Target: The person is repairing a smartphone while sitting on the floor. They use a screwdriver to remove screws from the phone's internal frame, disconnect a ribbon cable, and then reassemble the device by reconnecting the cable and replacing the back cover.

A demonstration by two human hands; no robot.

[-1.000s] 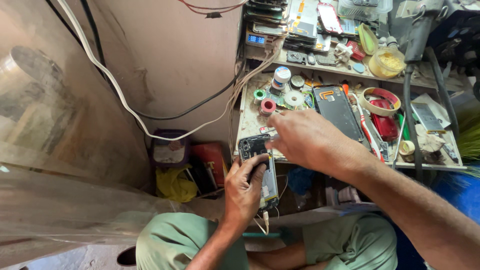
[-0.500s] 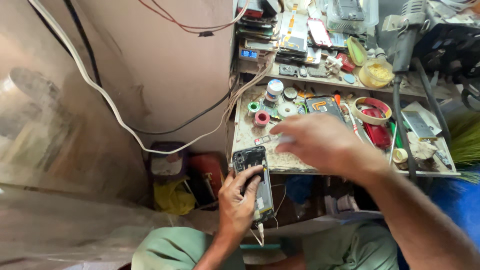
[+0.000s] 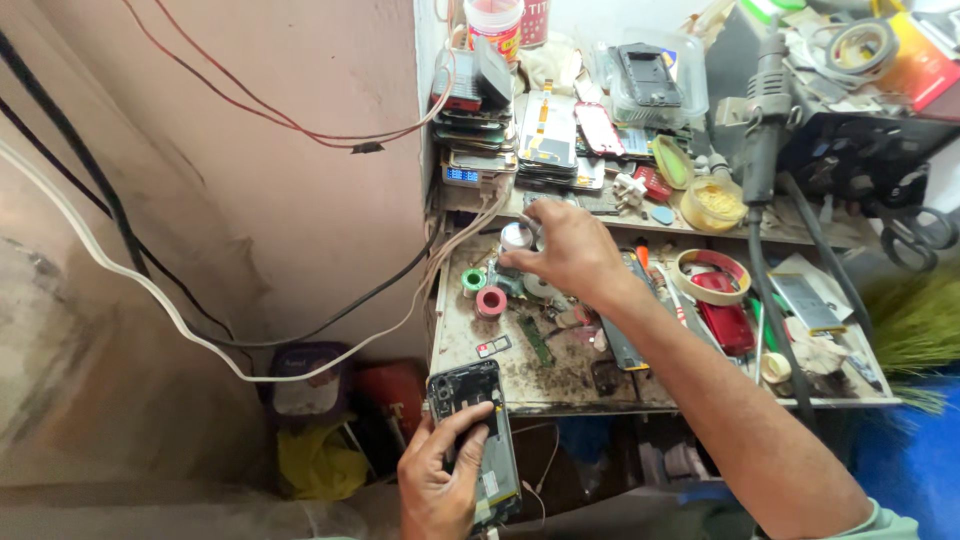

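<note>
Cluttered repair bench [image 3: 560,385] against a pink wall. Since a second ago the right hand [image 3: 565,250] has left the opened phone [image 3: 475,440] and reached to 12 o'clock, fingertips now pinching a small white-capped jar [image 3: 517,237] at the bench's back; looks like fetching a supply mid-repair. Left hand [image 3: 440,480] clenched round the phone, low at 6 o'clock, off the bench edge. Count: two small rolls, green [image 3: 473,280] and pink [image 3: 491,300]; one tape ring [image 3: 712,276] at 3 o'clock; one phone in hand.
</note>
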